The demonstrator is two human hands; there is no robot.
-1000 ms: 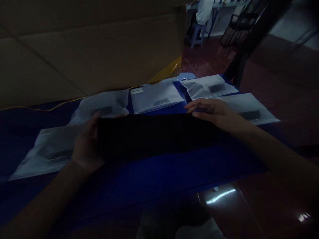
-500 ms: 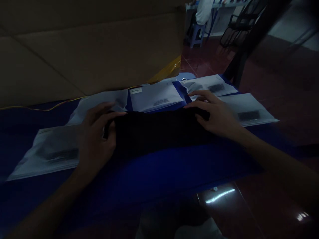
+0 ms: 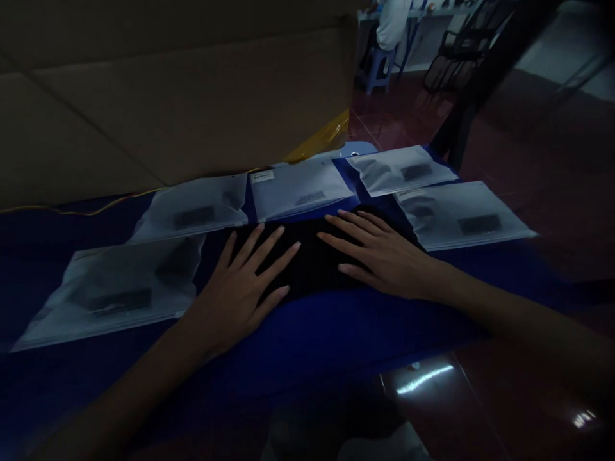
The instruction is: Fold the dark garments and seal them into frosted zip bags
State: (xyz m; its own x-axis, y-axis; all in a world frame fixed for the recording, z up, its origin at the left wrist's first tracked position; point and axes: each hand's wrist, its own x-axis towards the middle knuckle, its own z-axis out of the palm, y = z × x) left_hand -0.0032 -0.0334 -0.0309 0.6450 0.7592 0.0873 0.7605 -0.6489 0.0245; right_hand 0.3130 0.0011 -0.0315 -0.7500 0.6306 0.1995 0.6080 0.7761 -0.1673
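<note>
A black cloth (image 3: 312, 256) lies flat on the blue table cover (image 3: 331, 326), and its details are lost in the dim light. My left hand (image 3: 245, 282) rests palm down on its left part with the fingers spread. On the right part lies my right hand (image 3: 384, 253), flat too, its fingers stretched toward the left. Beside my left hand is a whitish pouch with a dark label (image 3: 120, 282). Another such pouch (image 3: 471, 214) lies just beyond my right hand. Neither hand grips anything.
Three more pouches (image 3: 192, 208) (image 3: 300, 186) (image 3: 403, 169) lie along the far side. Behind them stands a large cardboard box (image 3: 192, 109) with yellow tape (image 3: 321, 137). Farther back are a seated person (image 3: 394, 25), a blue stool (image 3: 380, 67) and a black chair (image 3: 468, 45).
Both hands have let go of the cloth's ends, moved inward and flattened onto it. The cloth now lies lower and flatter, and more of the pouches shows.
</note>
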